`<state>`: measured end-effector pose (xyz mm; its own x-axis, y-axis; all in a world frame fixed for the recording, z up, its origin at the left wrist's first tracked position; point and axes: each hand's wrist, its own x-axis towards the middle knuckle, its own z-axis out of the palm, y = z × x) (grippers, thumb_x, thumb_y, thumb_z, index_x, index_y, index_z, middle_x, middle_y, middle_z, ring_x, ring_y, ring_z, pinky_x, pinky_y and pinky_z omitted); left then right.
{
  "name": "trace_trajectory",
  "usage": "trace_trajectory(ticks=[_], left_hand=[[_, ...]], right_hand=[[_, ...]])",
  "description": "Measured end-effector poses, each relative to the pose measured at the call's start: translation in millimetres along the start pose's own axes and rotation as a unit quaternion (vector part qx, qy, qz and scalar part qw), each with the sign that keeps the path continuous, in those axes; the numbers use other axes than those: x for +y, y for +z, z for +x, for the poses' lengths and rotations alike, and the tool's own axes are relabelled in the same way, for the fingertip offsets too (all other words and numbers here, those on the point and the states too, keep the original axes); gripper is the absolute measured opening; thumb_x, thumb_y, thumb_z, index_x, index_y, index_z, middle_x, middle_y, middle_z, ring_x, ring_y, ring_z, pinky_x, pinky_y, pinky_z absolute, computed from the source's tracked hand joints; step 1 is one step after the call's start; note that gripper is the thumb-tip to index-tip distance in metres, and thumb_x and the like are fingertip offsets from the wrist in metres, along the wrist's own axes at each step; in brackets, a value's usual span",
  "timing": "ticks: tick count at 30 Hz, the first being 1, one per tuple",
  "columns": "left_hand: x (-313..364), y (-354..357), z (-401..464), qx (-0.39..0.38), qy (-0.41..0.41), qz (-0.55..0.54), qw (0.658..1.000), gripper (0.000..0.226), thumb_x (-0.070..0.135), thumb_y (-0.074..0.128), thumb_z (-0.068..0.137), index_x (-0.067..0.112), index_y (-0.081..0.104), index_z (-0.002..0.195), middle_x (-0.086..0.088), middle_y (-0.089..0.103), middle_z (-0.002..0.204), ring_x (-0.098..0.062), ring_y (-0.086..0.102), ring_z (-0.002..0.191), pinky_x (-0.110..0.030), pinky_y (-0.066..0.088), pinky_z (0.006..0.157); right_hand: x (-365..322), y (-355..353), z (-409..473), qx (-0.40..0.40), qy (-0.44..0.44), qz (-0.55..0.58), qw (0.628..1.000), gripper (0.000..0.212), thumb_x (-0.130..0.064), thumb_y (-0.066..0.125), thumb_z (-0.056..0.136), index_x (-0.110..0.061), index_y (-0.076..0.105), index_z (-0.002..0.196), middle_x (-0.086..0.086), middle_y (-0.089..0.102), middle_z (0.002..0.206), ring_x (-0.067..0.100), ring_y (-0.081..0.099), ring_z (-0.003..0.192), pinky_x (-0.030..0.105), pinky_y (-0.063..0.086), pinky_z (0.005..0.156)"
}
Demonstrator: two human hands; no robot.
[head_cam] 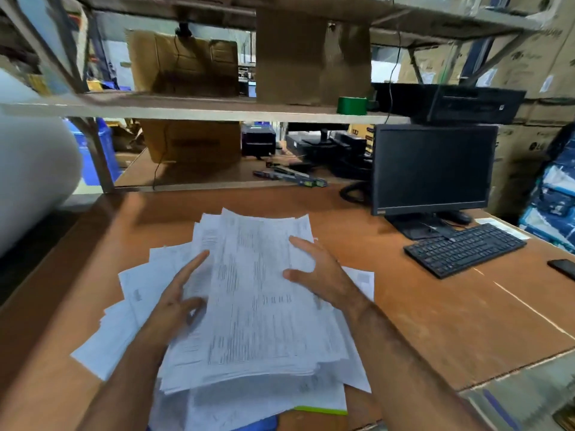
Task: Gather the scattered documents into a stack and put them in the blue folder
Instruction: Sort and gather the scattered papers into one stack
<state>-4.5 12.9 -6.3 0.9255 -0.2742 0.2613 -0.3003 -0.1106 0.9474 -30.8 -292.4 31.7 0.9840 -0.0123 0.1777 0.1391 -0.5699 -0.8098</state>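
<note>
A loose pile of printed white documents (249, 300) lies spread on the brown desk (435, 321) in front of me. My left hand (177, 300) rests on the pile's left side, fingers stretched forward, thumb against the edge of the top bundle. My right hand (317, 272) lies on the pile's right side with fingers spread over the sheets. More sheets (124, 312) fan out to the left under the top bundle. A sliver of the blue folder (258, 426) peeks out beneath the papers at the bottom edge, beside a green strip (320, 410).
A black keyboard (463, 248) and a dark monitor (432, 166) stand at the right. A phone (563, 267) lies at the far right edge. Shelves with cardboard boxes (186, 63) and a green tape roll (351, 105) rise behind the desk. A large white roll (31, 169) sits at the left.
</note>
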Motion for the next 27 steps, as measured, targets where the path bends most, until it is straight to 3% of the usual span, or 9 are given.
trace_trajectory(ticks=[4,7,11,13,17,19,21,23,27], left_hand=[[-4,-7,-2,0.000,-0.023,0.002,1.000,0.089,-0.008,0.057,0.077,0.046,0.050,0.148,0.021,0.046,0.156,-0.046,0.040,0.140,-0.020,0.051,0.078],[14,0,-11,0.017,-0.074,-0.095,0.993,0.073,-0.013,0.040,0.093,0.040,0.061,0.138,0.021,0.057,0.144,-0.013,0.059,0.130,-0.018,0.056,0.083],[23,6,-19,-0.027,-0.114,-0.125,0.985,0.043,0.057,0.047,0.100,0.043,0.065,0.136,0.023,0.052,0.149,0.005,0.049,0.134,-0.028,0.037,0.113],[18,3,-22,-0.034,-0.133,-0.090,0.986,0.035,0.042,0.057,0.102,0.051,0.061,0.136,0.030,0.050,0.143,0.010,0.050,0.123,-0.028,0.041,0.104],[2,-17,-32,0.024,-0.100,-0.013,0.995,0.062,-0.006,0.063,0.093,0.046,0.069,0.126,0.021,0.055,0.139,-0.005,0.055,0.121,-0.025,0.051,0.088],[-3,-36,-36,0.079,-0.092,-0.010,0.993,0.058,-0.010,0.064,0.090,0.039,0.074,0.118,0.022,0.060,0.132,-0.001,0.057,0.118,-0.020,0.048,0.086],[-8,-60,-40,0.134,-0.088,-0.019,0.987,0.056,-0.012,0.063,0.089,0.038,0.075,0.112,0.017,0.061,0.134,-0.007,0.059,0.119,-0.023,0.047,0.085],[-15,-83,-48,0.196,-0.091,-0.012,0.976,0.056,-0.011,0.063,0.089,0.039,0.074,0.108,0.009,0.058,0.142,-0.015,0.057,0.122,-0.023,0.046,0.085],[-38,-118,-69,0.286,-0.103,-0.015,0.953,0.051,-0.004,0.066,0.084,0.038,0.077,0.111,0.004,0.061,0.142,-0.026,0.055,0.131,-0.038,0.050,0.098]], right_hand=[[17,27,3,0.001,-0.005,0.018,1.000,0.065,-0.039,0.080,0.086,-0.042,0.052,0.144,-0.019,0.044,0.152,0.002,0.023,0.150,0.029,0.026,0.121],[19,41,3,-0.036,0.007,0.149,0.988,0.063,-0.022,0.080,0.089,-0.032,0.053,0.145,-0.017,0.052,0.146,-0.015,0.044,0.132,0.008,0.039,0.103],[20,69,7,0.062,-0.024,0.112,0.992,0.052,-0.011,0.080,0.086,-0.018,0.063,0.134,-0.011,0.062,0.136,-0.004,0.053,0.128,0.017,0.039,0.110],[16,79,9,0.080,-0.038,0.103,0.991,0.045,-0.011,0.080,0.086,-0.014,0.067,0.128,-0.012,0.065,0.130,-0.003,0.056,0.124,0.015,0.039,0.108],[3,96,14,0.072,-0.050,0.083,0.993,0.047,-0.030,0.077,0.090,-0.019,0.059,0.132,-0.011,0.062,0.132,0.001,0.056,0.123,0.011,0.039,0.104],[5,102,20,0.036,-0.025,0.014,0.999,0.054,-0.050,0.066,0.094,-0.028,0.049,0.140,-0.007,0.059,0.139,0.012,0.055,0.127,0.033,0.043,0.110],[15,97,24,-0.059,0.008,-0.187,0.981,0.058,-0.066,0.045,0.097,-0.044,0.036,0.150,-0.006,0.044,0.156,0.021,0.042,0.142,0.053,0.032,0.115],[28,84,17,-0.130,0.048,-0.324,0.936,0.057,-0.071,0.028,0.099,-0.051,0.029,0.152,-0.009,0.027,0.166,0.019,0.025,0.152,0.057,0.019,0.119],[46,54,-26,-0.108,0.077,-0.338,0.932,0.055,-0.071,0.025,0.099,-0.053,0.033,0.150,-0.014,0.026,0.165,0.014,0.018,0.153,0.055,0.013,0.121]])
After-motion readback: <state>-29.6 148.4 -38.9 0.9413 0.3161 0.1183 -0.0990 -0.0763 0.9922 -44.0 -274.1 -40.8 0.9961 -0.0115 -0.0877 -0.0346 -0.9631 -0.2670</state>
